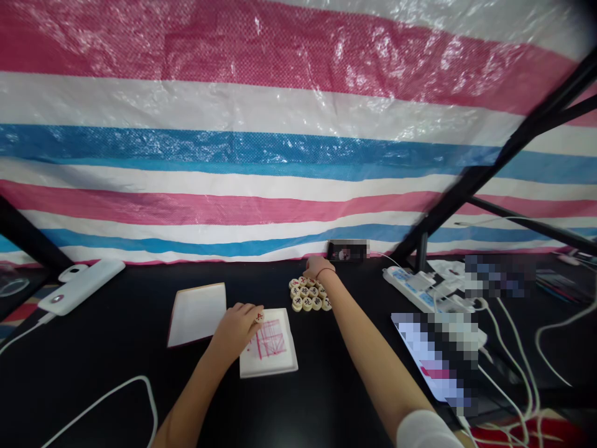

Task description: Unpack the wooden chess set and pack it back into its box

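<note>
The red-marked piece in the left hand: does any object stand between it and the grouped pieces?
Nothing visible stands between the piece in the left hand and the grouped pieces; only the far edge of the scribbled white box and the black table lie beneath that way.

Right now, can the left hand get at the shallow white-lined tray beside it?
Likely yes: the left hand is close to the tray's right side, with nothing visible between them. It has a round piece at its fingertips, though, which might hamper a full grasp.
</note>
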`<state>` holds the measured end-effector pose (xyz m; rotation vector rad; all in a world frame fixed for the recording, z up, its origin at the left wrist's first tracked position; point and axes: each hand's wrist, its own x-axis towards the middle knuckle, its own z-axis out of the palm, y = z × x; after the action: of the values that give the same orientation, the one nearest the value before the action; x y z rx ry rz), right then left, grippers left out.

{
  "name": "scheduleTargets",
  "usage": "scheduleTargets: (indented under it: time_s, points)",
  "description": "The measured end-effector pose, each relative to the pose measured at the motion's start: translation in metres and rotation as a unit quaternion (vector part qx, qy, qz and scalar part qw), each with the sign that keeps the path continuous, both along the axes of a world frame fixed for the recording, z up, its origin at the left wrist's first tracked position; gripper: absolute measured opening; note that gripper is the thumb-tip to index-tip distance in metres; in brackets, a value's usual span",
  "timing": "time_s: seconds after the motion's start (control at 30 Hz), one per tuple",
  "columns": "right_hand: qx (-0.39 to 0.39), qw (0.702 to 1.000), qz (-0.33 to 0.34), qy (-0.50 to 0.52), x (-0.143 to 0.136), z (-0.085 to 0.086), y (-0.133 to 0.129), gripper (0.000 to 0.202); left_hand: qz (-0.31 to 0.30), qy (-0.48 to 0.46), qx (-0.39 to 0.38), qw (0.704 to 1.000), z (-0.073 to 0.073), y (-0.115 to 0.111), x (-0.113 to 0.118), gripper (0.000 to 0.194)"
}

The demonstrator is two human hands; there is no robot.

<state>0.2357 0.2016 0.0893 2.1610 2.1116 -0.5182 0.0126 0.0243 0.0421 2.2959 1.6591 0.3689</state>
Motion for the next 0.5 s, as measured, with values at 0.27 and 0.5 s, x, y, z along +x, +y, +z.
scheduleTargets:
  time_s: [0.27,0.5]
  points:
    - [0.122,0.983,0.025,0.133,0.004,0.023,-0.038,0.024,0.006,0.009,0.013,1.000,0.001,-0.004,-0.002,0.034]
    - [0.048,0.852,0.082,0.516,-0.034,-0.023,-0.123,0.030,0.026,-0.044,0.119,0.992,0.000,-0.003,0.003,0.062]
